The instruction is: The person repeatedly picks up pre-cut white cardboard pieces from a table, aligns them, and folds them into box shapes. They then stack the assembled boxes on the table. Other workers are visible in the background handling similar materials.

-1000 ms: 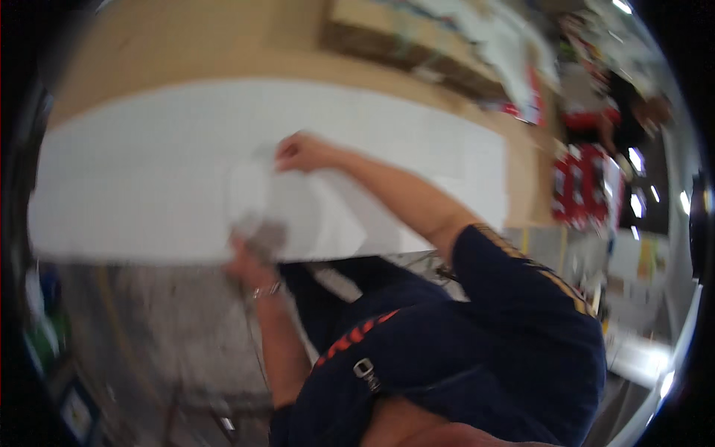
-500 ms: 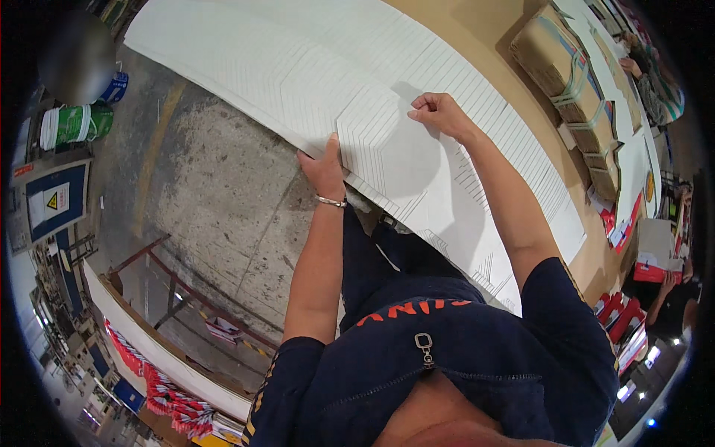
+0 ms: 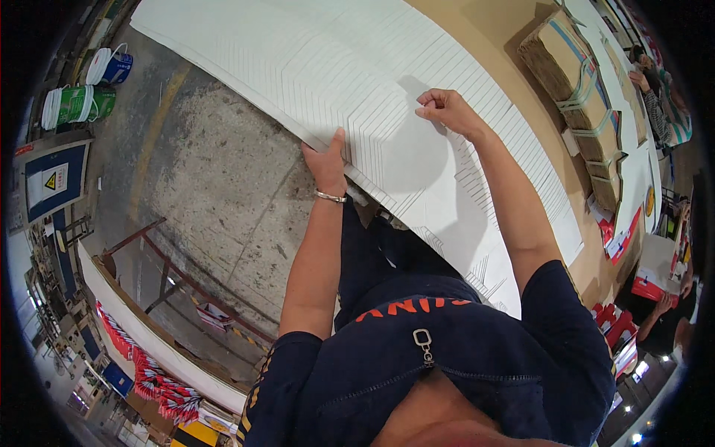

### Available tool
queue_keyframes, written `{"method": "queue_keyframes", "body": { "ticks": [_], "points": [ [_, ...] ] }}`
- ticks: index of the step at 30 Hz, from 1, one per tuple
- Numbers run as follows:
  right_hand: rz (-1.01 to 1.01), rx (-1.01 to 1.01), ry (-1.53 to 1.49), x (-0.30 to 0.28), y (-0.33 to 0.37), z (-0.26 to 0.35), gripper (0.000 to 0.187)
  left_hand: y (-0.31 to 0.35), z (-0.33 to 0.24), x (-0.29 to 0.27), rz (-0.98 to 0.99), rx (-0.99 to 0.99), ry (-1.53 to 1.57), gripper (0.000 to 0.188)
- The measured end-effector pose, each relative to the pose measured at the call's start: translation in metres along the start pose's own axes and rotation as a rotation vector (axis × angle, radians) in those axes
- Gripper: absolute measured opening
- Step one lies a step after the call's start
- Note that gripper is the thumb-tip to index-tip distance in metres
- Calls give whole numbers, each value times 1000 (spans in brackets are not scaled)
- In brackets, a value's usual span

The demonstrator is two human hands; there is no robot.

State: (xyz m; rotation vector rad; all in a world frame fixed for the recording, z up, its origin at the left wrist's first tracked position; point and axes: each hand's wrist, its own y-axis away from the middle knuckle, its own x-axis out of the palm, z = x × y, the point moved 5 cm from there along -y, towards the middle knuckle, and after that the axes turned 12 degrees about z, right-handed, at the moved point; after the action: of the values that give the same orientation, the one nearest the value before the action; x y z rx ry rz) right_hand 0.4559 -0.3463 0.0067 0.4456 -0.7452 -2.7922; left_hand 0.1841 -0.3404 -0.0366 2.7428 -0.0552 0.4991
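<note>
Tabletop [image 3: 480, 33], brown: white sheets [image 3: 372, 112] laid out, already fanned into stepped layers, edges unaligned; near edge grasped by left hand [image 3: 326, 165]; right hand [image 3: 450, 112] curled above, grip cannot be told.

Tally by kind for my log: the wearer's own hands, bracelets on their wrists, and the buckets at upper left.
Hands: 2 (left hand, right hand)
Bracelet: 1
Buckets: 2 (green bucket, blue bucket)
Total: 5
</note>
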Motion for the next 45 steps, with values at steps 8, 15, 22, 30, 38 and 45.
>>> {"method": "queue_keyframes", "body": {
  "ticks": [8,15,22,30,38,45],
  "points": [
    [4,-32,-49,0,5,1,26,-4,5,-7,-17,-18,-51,75],
    [9,-49,-58,-1,7,1,23,0,10,-9,15,-14,-54,77],
    [-11,-8,-23,-1,5,-2,25,2,10,-8,5,-23,-48,78],
    [16,-10,-17,-2,8,2,26,4,10,-7,21,-43,-39,82],
    [-12,-34,-20,-1,10,-12,25,7,-2,3,33,14,-32,80],
    [4,0,-37,-2,12,-9,23,6,1,1,-28,-34,-30,76]
  ]
}}
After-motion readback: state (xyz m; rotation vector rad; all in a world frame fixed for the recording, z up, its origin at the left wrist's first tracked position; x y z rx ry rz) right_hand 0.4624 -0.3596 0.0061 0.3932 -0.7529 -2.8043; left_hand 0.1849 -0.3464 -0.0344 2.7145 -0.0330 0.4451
